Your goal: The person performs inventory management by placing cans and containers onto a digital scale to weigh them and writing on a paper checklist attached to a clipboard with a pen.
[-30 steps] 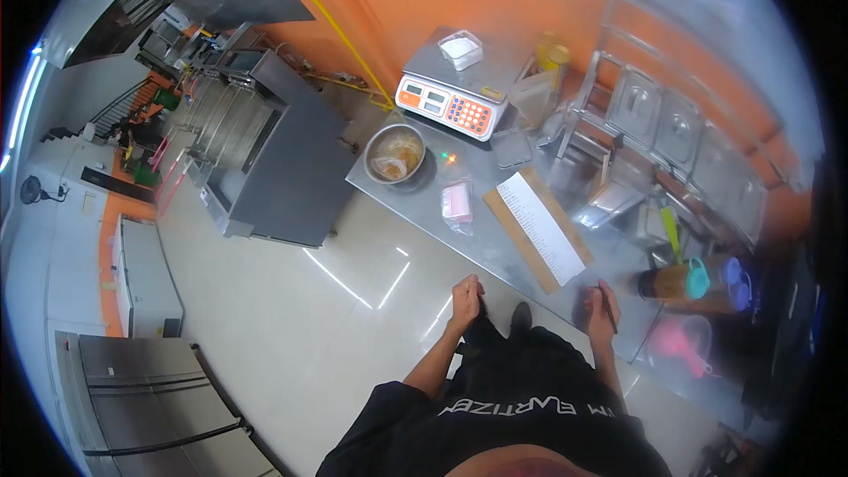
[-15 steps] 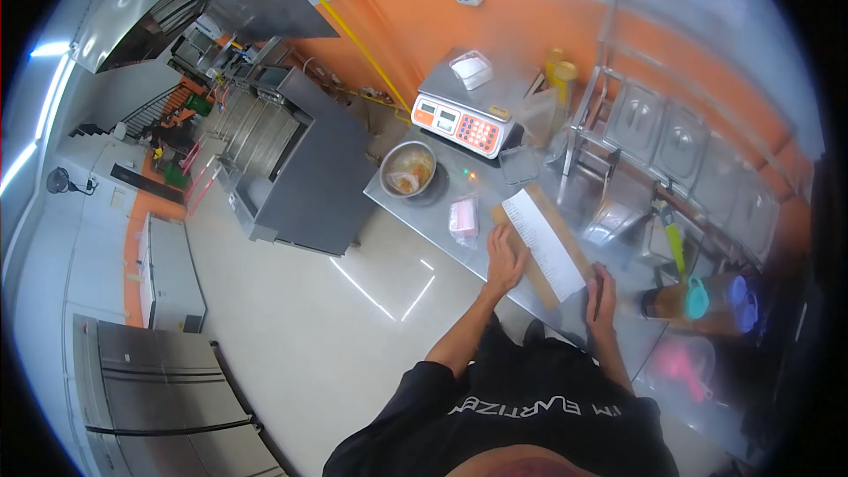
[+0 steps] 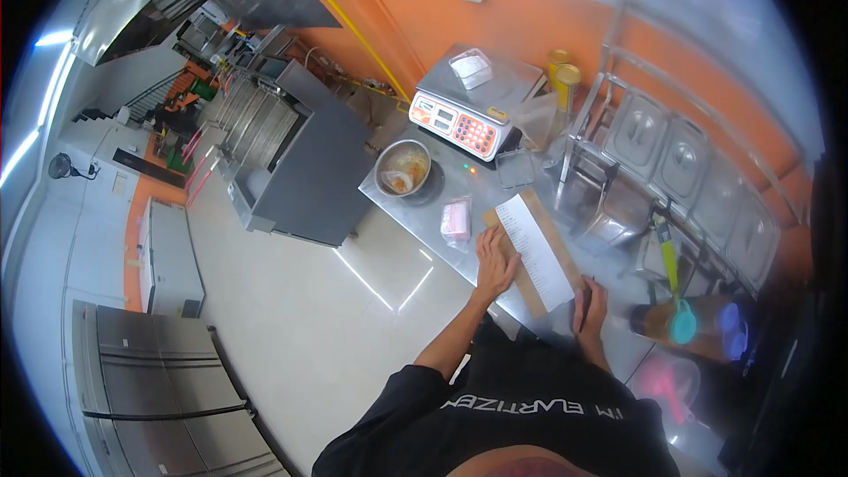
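A long white sheet with printed lines (image 3: 536, 252) lies on a brown board or folder (image 3: 555, 243) on the steel table. My left hand (image 3: 495, 262) rests with fingers spread on the brown board's left edge, beside the sheet. At the sheet's near right end, my right hand (image 3: 592, 307) has its fingers curled around a slim dark pen (image 3: 579, 304), mostly hidden by the fingers. Just beyond my left hand is a clear bag with a pink and white packet (image 3: 456, 219).
A metal bowl of food (image 3: 403, 168) and a digital scale (image 3: 456, 127) bearing a clear container (image 3: 471, 69) stand farther back. Lidded steel pans (image 3: 638, 128) sit in a rack on the right. Jugs with teal (image 3: 683, 322) and purple lids (image 3: 732, 327) stand near right.
The view has shifted slightly. My right hand has moved a little left and nearer, against the sheet's end. My left hand still lies on the board.
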Demonstrator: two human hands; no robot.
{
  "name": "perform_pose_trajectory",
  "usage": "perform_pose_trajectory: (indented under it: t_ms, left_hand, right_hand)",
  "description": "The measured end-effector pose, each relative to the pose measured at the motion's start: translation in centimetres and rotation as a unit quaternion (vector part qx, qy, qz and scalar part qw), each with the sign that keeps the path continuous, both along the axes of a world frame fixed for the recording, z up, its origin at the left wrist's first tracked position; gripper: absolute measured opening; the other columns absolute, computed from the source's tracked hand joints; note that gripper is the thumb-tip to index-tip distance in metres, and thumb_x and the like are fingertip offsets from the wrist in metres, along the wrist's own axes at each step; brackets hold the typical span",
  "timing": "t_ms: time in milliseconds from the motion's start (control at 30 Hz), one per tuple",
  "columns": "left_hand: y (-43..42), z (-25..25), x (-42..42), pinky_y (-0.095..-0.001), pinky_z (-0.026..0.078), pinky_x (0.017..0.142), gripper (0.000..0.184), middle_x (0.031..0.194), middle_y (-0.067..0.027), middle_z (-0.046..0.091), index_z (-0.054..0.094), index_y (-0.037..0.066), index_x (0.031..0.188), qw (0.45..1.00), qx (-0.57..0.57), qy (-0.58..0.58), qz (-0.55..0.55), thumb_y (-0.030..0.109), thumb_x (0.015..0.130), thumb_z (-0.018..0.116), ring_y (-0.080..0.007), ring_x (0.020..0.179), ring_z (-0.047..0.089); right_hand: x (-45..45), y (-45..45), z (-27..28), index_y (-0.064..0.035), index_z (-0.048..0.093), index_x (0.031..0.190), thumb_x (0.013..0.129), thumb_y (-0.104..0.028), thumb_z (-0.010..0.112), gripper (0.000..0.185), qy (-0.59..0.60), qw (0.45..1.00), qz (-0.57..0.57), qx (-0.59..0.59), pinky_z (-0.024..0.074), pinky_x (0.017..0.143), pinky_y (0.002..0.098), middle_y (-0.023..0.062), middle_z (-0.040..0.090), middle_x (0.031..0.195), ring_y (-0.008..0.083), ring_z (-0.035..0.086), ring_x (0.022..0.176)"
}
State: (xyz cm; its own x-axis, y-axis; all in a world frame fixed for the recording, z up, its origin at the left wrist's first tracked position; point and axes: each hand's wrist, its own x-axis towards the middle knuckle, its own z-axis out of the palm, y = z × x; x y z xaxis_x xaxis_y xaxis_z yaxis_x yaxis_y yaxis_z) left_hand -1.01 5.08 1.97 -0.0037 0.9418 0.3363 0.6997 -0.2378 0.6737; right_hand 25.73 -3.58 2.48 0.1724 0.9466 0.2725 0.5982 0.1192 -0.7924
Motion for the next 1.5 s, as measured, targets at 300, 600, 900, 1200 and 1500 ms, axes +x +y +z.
perform_pose_trajectory:
  t_ms: [300,600,900,1200,1500]
  left_hand:
    - [0.0,-0.6,0.0,-0.0579,0.016,0.126,0.07,0.155,-0.0246,0.035,0.038,-0.001,0.147,0.999,0.007,0.03,0.011,0.03,0.093,0.07,-0.047,0.148,0.026]
    - [0.0,-0.4,0.1,-0.0577,0.016,0.125,0.069,0.155,-0.0238,0.035,0.038,0.001,0.147,0.999,0.001,0.027,0.021,0.031,0.094,0.069,-0.0466,0.148,0.025]
    - [0.0,0.1,0.1,-0.0577,0.015,0.126,0.068,0.155,-0.0232,0.035,0.039,0.001,0.147,1.0,0.003,0.014,0.013,0.031,0.094,0.068,-0.0462,0.148,0.025]
    - [0.0,0.1,0.1,-0.0573,0.015,0.126,0.068,0.154,-0.0235,0.036,0.039,0.0,0.147,1.0,-0.006,0.008,0.019,0.03,0.094,0.07,-0.0449,0.148,0.026]
    - [0.2,-1.9,0.4,-0.0598,0.016,0.126,0.066,0.154,-0.026,0.038,0.04,-0.003,0.147,0.995,0.007,0.092,0.033,0.031,0.097,0.066,-0.0466,0.146,0.03]
  right_hand:
    - [0.1,0.0,0.0,-0.0009,0.063,0.129,0.098,-0.015,0.064,0.034,0.004,1.0,0.001,-0.009,0.0477,0.101,0.0469,0.0234,0.065,0.119,0.0413,0.06,0.113]
    - [0.0,0.0,0.2,-0.0003,0.063,0.128,0.098,-0.013,0.063,0.033,0.0,1.0,0.002,-0.007,0.0477,0.101,0.047,0.0237,0.066,0.12,0.0417,0.06,0.114]
    - [-0.3,0.0,0.6,-0.0006,0.065,0.125,0.098,-0.013,0.064,0.03,0.008,1.0,-0.014,-0.004,0.0482,0.1,0.0467,0.0232,0.067,0.117,0.0415,0.062,0.112]
    - [-0.6,0.0,0.6,-0.0004,0.066,0.123,0.097,-0.013,0.064,0.029,0.01,1.0,-0.026,-0.015,0.0483,0.1,0.0464,0.0227,0.067,0.118,0.0408,0.062,0.112]
    - [-0.1,-0.1,-1.4,-0.0008,0.066,0.124,0.095,-0.009,0.065,0.03,0.0,0.999,-0.031,0.021,0.0493,0.099,0.0455,0.022,0.068,0.118,0.0415,0.063,0.111]
